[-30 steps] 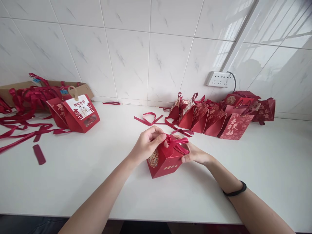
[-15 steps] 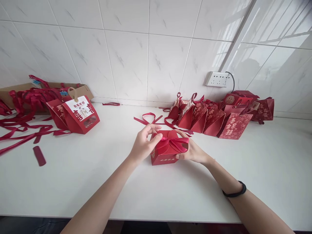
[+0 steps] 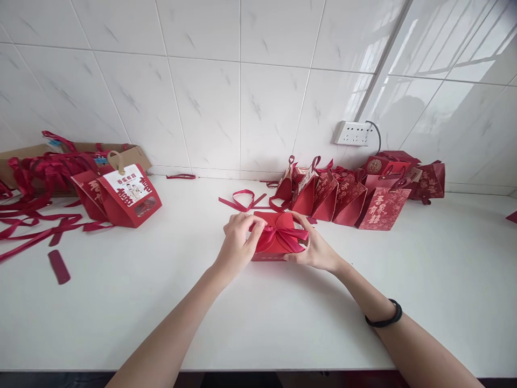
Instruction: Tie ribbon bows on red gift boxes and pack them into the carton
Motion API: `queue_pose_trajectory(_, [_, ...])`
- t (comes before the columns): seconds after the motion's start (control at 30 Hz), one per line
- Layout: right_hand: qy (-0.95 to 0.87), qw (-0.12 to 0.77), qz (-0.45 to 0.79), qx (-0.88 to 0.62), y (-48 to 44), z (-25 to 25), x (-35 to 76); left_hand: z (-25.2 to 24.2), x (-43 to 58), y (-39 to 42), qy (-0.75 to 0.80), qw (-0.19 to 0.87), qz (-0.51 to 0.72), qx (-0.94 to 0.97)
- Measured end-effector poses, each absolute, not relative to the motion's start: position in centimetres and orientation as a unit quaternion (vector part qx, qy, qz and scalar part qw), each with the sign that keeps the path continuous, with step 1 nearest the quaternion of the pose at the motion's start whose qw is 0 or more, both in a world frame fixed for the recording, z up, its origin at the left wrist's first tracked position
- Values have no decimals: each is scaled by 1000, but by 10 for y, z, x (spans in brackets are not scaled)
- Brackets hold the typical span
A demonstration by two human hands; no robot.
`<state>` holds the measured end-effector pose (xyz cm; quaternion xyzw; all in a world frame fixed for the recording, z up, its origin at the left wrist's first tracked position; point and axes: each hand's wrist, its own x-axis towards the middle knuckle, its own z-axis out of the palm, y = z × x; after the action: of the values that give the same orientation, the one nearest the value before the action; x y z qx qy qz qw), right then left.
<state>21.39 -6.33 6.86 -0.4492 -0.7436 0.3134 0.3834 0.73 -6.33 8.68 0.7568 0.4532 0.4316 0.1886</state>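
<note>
In the middle of the white table, a red gift box (image 3: 269,255) sits between my two hands. A crimson ribbon (image 3: 287,235) is tied in a bow across its folded top flaps. My left hand (image 3: 239,241) is closed, thumb and forefinger pinching the ribbon at the box's left side. Around the right side of the box wraps my right hand (image 3: 317,249), its thumb on the front face and its other fingers behind. The far sides of the box are hidden.
Behind the box lies a loose ribbon loop (image 3: 243,200). Several red gift boxes (image 3: 349,199) stand at the right, below a power strip (image 3: 354,133). At the left are a red box with a handle (image 3: 131,196), a cardboard box (image 3: 139,156) and tangled ribbons (image 3: 44,172).
The box has tipped, so its top faces me more and less of its front shows. My left fingers have curled in more around the ribbon. The view has shifted slightly.
</note>
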Motion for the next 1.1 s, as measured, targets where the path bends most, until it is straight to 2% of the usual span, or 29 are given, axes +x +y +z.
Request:
queue_pose_trajectory(0.17, [-739, 386, 323, -448, -64, 69, 214, 85, 7, -61, 443, 191, 439, 758])
queue_pose_trajectory(0.4, [-734, 389, 330, -448, -63, 68, 214, 84, 7, -60, 439, 261, 482, 712])
queue_pose_trajectory(0.63, [-728, 384, 345, -451, -63, 68, 215, 91, 3, -55, 449, 481, 524, 541])
queue_pose_trajectory(0.87, [-739, 384, 330, -445, -63, 68, 214, 90, 5, -56, 464, 444, 488, 591])
queue_pose_trajectory(1.1, [-736, 388, 347, -434, -65, 69, 214, 83, 3, -50, 471, 428, 503, 586])
